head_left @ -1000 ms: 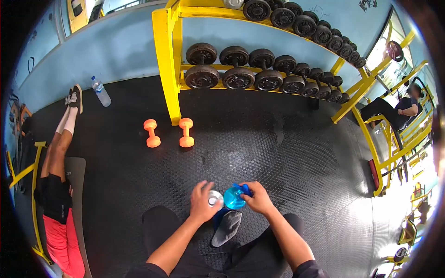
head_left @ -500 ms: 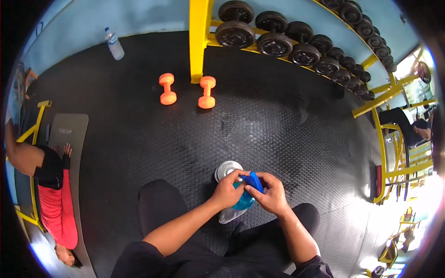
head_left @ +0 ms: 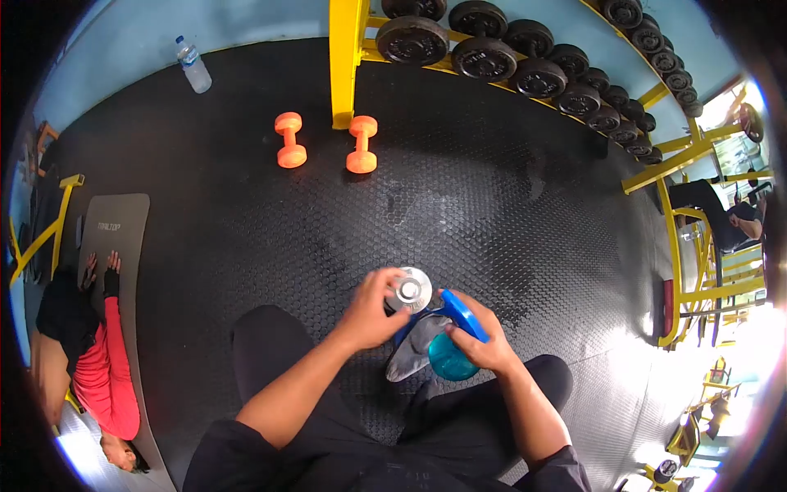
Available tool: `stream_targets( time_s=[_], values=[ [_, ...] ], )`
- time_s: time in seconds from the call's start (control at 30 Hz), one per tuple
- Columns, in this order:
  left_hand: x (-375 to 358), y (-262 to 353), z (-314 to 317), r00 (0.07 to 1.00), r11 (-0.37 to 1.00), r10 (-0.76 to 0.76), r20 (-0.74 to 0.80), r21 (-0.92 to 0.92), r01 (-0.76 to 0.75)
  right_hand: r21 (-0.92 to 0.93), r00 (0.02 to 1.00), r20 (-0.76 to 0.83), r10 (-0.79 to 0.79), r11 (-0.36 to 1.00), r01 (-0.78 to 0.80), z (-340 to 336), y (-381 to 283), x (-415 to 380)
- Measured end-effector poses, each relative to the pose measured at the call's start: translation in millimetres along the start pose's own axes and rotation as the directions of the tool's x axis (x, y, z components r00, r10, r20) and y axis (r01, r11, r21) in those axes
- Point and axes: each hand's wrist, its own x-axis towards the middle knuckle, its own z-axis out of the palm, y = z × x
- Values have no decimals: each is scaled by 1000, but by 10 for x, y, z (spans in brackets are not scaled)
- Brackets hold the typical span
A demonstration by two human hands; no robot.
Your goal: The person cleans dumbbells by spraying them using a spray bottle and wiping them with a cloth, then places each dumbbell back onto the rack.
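Observation:
In the head view my right hand (head_left: 479, 336) is closed around a bottle (head_left: 452, 357) with a translucent teal body and a blue top. The bottle leans over my crossed legs. My left hand (head_left: 373, 309), slightly smeared, curls its fingers and thumb about the left rim of a round silver weight (head_left: 412, 289) with a raised hub. What lies beneath the weight is hidden. Between the hands, a grey cloth (head_left: 416, 348) rests near my legs, with a bit of blue partly covered beside it.
Two orange dumbbells (head_left: 362, 145) lie ahead on the black rubber floor. Behind them stands a yellow rack (head_left: 344, 66) of black dumbbells (head_left: 484, 59). A water bottle (head_left: 194, 66) is by the wall. On the left, a person in red (head_left: 106, 369) lies on a mat (head_left: 123, 215). Another person sits far right.
My left hand has left the blue top and moved left to the silver weight. My right hand keeps the bottle, now slightly farther right. The grey cloth shows more.

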Motion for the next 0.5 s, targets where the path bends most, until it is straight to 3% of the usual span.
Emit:
stream_targets(
  time_s=[0.07, 0.13, 0.17, 0.2, 0.27, 0.33, 0.4, 0.5],
  values=[
    [75, -155, 53, 999, 998, -18, -46, 65, 21, -54, 1000, -22, -2, 999, 1, -33, -19, -11],
    [173, -389, 182, 995, 990, -39, -95, 129, 51, -351, 991, 30, -128, 927, 130, -27, 36, -43],
    [236, -498, 270, 997, 999, -5, -82, 34, 8, -425, 999, 46, -26, 904, 43, -17, -29, -60],
    [276, -511, 313, 997, 997, 30, -69, -63, -34, -426, 999, 38, -23, 904, 37, 25, -11, -50],
    [323, -567, 349, 998, 993, 41, -44, -111, -46, -425, 965, -14, -260, 876, 230, 127, 104, -52],
    [377, -600, 389, 991, 991, 86, -99, -90, -95, -381, 971, -69, -228, 906, 186, 179, 188, -110],
    [424, -588, 415, 989, 991, 93, -115, -84, -103, -166, 1000, 6, 17, 986, -16, 153, 188, -91],
    [429, -557, 444, 987, 993, 97, -131, -58, -105, -120, 993, -35, 110, 986, -113, 134, 119, -96]
  ],
)
